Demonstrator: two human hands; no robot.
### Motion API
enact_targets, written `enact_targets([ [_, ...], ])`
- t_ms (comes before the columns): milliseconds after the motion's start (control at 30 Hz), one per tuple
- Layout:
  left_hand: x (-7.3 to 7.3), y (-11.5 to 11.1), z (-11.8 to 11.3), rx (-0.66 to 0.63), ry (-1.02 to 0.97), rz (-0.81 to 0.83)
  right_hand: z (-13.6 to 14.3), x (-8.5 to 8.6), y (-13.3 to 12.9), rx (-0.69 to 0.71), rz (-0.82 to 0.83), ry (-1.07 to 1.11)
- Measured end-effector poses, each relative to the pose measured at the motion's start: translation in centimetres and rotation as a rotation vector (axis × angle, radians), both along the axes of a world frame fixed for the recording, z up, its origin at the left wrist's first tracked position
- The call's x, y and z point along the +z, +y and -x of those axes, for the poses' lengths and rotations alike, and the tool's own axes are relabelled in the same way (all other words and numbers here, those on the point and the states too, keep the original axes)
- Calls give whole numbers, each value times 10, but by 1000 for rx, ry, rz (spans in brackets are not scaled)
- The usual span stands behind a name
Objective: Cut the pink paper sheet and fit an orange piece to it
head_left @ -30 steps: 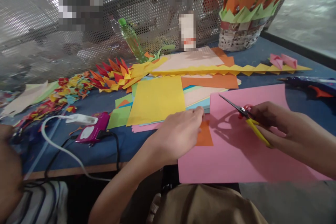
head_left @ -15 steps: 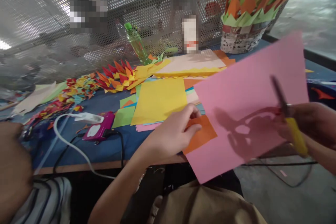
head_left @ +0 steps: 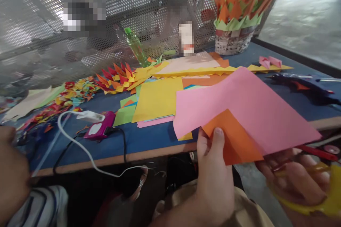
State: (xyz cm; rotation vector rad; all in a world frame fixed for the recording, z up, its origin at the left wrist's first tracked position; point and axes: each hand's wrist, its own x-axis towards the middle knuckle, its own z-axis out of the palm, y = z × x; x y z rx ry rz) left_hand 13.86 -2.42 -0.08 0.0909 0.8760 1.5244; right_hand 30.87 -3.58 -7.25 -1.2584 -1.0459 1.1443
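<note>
Pink paper sheet (head_left: 247, 110) and orange paper piece (head_left: 234, 142), lifted off the blue bench (head_left: 149, 142) now, sit pinched in the left hand (head_left: 215, 177); the right hand (head_left: 295, 181) grips yellow-handled scissors (head_left: 317, 184) below.

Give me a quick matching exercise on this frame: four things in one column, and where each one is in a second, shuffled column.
Things:
1. pink sheet
2. scissors
3. purple glue gun
4. green bottle

Places:
A. leaning against the perforated metal screen at the back of the table
B. lying on the blue table top near its front edge, cable attached
C. in the right hand, below the table edge
D. pinched together with an orange sheet by the left hand

Pairs: 1-D, 2-C, 3-B, 4-A
</note>
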Motion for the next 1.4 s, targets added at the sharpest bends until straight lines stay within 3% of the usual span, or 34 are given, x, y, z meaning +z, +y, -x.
enact_targets([
  [100,-4,-6,-12,-34,-11,50,29,11,-14,-76,94,104],
  [233,-8,-13,-21,-46,-69,22,52,26,-8,-170,186,154],
  [400,-18,-29,-18,-159,51,-6,43,32,1,-230,194,198],
  [500,-29,-49,-1,-353,206,-34,34,30,4,-229,200,213],
  [567,-37,-65,14,-548,426,-116,31,27,5,-224,204,214],
  [633,-44,-79,28,-678,883,-264,30,23,5,-208,214,209],
  [667,-45,-84,33,-678,1148,-374,30,20,5,-201,223,203],
  [733,-44,-88,40,-554,1625,-616,31,16,4,-196,243,184],
  [767,-41,-86,41,-461,1830,-681,31,14,4,-197,246,176],
  [833,-31,-74,44,-342,2169,-655,31,10,3,-193,242,167],
  [867,-25,-65,46,-339,2269,-660,31,8,2,-190,235,164],
  [967,-13,-32,55,-468,2413,-890,31,5,2,-183,212,154],
  [1033,-14,-15,60,-430,2492,-948,31,4,3,-184,196,147],
  [1133,-20,-2,62,-343,2548,-962,30,5,4,-178,185,130],
  [1233,-19,-1,62,-396,2528,-958,23,6,5,-183,190,88],
  [1400,12,14,70,-653,2345,-1086,5,6,8,-175,212,19],
])
